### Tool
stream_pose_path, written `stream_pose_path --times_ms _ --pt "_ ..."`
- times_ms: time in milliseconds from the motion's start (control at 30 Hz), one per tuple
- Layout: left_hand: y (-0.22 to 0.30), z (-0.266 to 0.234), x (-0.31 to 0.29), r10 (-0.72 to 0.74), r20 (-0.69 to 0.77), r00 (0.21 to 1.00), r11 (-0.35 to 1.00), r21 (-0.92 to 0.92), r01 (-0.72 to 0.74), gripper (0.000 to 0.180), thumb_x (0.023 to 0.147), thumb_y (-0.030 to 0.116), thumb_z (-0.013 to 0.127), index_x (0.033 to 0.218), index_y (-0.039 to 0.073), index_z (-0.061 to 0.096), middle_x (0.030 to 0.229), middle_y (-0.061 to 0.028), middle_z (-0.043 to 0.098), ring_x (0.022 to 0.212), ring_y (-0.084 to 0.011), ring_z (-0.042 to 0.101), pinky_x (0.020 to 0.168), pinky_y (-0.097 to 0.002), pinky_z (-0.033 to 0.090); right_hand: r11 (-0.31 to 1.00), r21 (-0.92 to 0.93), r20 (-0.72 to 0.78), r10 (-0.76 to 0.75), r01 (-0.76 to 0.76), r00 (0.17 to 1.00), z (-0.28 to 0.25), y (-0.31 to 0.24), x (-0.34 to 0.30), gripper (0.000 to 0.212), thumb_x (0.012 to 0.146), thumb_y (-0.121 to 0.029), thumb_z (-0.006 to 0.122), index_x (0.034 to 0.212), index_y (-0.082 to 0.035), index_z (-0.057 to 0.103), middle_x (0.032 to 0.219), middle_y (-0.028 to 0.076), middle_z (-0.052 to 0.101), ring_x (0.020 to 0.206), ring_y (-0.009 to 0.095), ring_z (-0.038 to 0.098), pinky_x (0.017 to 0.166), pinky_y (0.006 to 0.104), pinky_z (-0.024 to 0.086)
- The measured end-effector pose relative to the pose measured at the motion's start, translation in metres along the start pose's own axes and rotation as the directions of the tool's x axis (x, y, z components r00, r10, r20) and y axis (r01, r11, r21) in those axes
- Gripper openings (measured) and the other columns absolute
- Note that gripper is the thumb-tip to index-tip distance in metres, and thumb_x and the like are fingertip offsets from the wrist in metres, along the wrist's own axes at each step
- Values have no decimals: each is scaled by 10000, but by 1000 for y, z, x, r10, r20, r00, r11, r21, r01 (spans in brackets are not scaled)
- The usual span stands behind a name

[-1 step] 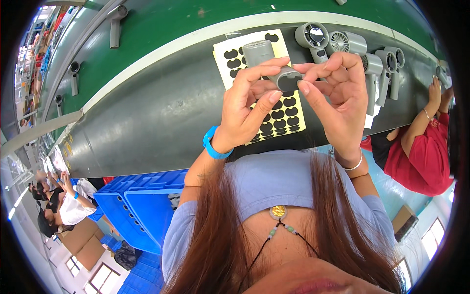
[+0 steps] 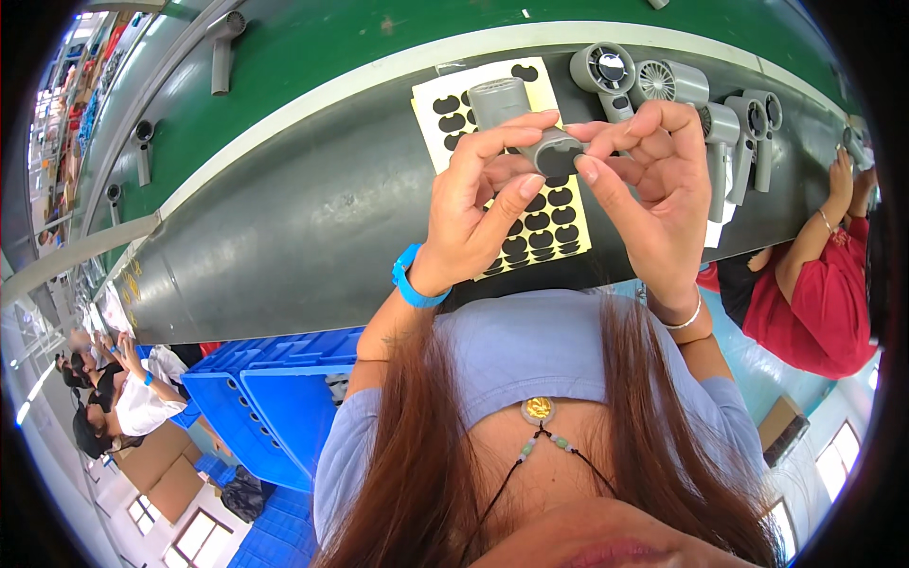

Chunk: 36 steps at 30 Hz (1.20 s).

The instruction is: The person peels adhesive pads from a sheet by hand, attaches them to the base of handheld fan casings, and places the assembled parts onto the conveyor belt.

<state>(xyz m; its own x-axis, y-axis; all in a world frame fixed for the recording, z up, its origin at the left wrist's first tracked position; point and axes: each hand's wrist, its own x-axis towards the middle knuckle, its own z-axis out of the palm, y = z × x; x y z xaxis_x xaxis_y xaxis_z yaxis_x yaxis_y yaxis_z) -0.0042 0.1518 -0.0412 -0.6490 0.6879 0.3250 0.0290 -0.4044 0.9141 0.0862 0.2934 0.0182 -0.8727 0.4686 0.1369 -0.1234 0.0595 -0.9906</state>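
My left hand [image 2: 483,194], with a blue wristband, is closed round a grey handheld fan [image 2: 502,102]. The fan's handle end is turned toward me, its head pointing away. A black sticker [image 2: 559,159] covers most of that end face. My right hand [image 2: 658,180] pinches the sticker's right edge between thumb and index finger, its other fingers curled above. Whether the sticker lies fully flat cannot be seen. Beneath my hands lies a pale yellow sheet [image 2: 582,222] with rows of black notched oval stickers, partly hidden by the left hand and the fan.
Several grey handheld fans [image 2: 677,83] stand or lie right of the sheet on the dark table [image 2: 284,189]. Beyond its pale edge, a green surface [image 2: 379,28] carries more fans [image 2: 222,52]. Blue crates [image 2: 284,417] stand at lower left. A person in red [image 2: 814,303] works at right.
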Motion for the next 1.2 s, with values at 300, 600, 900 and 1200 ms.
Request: stream_pose_path --times_ms 300,600,900,1200 --pt "2 1 0 -15 2 1000 1000 20 14 292 922 34 562 1198 -3 473 1324 -189 509 846 -100 614 715 -229 519 1000 6 0 20 -20 1000 1 -3 0 338 825 61 614 1055 -39 386 862 71 609 973 166 626 804 278 529" --pt "2 2 0 -11 -10 1000 999 40 11 273 923 19 554 1183 -6 475 1316 -190 513 832 -93 607 703 -224 519 999 -41 4 17 -16 1000 1 -5 0 348 818 72 605 1067 -28 383 863 76 604 965 167 627 796 279 535" --pt "3 5 -1 -13 -13 1000 1000 21 13 271 914 -8 551 1175 -9 476 1302 -201 513 852 -106 617 732 -246 527 989 -145 -11 -30 28 999 2 -6 -2 340 799 92 612 1048 -16 407 855 81 607 925 162 645 782 273 547" --pt "-1 13 -1 -3 -42 999 1000 -1 3 278 899 -20 562 1164 -10 479 1297 -209 512 854 -117 614 763 -273 530 854 -512 6 -101 90 995 -4 -14 -8 359 820 30 623 1127 -8 440 893 54 604 839 137 594 771 273 458"
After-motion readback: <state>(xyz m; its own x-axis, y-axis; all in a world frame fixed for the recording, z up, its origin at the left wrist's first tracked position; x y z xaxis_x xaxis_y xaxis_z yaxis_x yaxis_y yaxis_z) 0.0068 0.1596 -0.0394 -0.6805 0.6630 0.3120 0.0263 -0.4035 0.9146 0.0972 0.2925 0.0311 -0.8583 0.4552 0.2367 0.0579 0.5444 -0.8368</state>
